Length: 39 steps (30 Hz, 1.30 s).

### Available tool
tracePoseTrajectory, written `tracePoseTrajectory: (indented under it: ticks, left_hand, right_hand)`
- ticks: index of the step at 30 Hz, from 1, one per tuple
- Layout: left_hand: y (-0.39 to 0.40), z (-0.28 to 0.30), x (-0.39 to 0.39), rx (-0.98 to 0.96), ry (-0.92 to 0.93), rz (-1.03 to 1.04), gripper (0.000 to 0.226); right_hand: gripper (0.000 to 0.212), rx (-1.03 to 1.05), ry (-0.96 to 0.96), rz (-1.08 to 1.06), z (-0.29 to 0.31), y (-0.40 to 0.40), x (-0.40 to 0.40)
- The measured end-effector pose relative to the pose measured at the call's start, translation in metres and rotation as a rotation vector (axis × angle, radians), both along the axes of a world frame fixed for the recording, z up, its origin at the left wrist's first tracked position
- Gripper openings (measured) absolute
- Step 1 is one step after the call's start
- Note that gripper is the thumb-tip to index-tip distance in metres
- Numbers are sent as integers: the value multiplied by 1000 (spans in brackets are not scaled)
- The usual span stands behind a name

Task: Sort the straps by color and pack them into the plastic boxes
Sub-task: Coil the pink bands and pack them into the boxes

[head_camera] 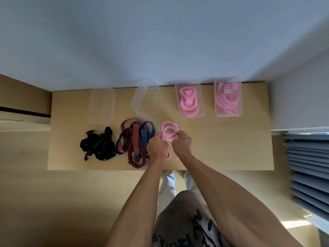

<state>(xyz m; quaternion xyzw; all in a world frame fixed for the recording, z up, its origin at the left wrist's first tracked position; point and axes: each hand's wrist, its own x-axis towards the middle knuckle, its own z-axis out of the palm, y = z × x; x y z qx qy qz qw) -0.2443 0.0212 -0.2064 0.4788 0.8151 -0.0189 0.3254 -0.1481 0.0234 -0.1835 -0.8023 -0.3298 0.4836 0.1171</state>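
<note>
— Wooden surface (pixel 222 148) is carrying everything; where's the pink strap (pixel 168 131)?
— Both hands, left hand (pixel 157 146) and right hand (pixel 181 144), are gripping it with curled fingers, coiling.
— Risk?
— It's likely springing open if released early.

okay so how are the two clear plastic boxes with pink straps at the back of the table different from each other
The clear plastic box on the far right looks fuller, its pink straps reaching nearly every wall; the clear plastic box to its left holds a narrower coil of pink straps with bare space at the sides. The right box shows a small white label near its top; the left box shows none. Both stand lengthwise near the back edge of the wooden table, holding only pink.
</note>
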Motion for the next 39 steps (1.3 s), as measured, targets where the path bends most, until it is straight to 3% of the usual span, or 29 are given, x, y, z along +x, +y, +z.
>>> tracePoseTrajectory:
  ticks: [3,7,9,12,17,20,22,24,28,30,34,37,39]
  left_hand:
    - [4,-8,4,38,-77,55,10]
    - [8,-11,7,-78,-256,223,15]
    - [9,-8,8,-121,-382,273,26]
    - [10,5,8,-131,-433,270,6]
    - [21,36,10,-140,-597,324,20]
    - [24,61,9,-99,-845,561,7]
    - [23,75,9,-117,-966,671,22]
    - [26,91,10,-104,-953,635,32]
    - [38,134,16,83,-846,491,15]
    - [46,156,19,185,-875,454,13]
    - [59,198,30,295,-991,331,35]
    - [66,217,39,346,-1025,178,33]
    - [67,225,45,309,-1115,190,25]
  right_hand:
    - [20,13,21,-172,-14,6,-4]
    - [12,-77,127,-295,-24,13,-1]
    - [16,-83,169,-304,-23,12,-2]
    - [16,-57,177,-324,-12,12,-1]
    - [19,-2,225,-380,22,20,6]
    - [21,37,259,-405,47,27,14]
    - [23,82,285,-413,65,28,20]
    - [24,144,308,-417,81,23,26]
    - [22,288,315,-391,116,12,39]
    - [21,354,339,-362,135,15,50]
    - [22,431,527,-420,168,32,73]
    - [15,481,567,-340,189,45,82]
    - [15,509,518,-323,198,50,84]
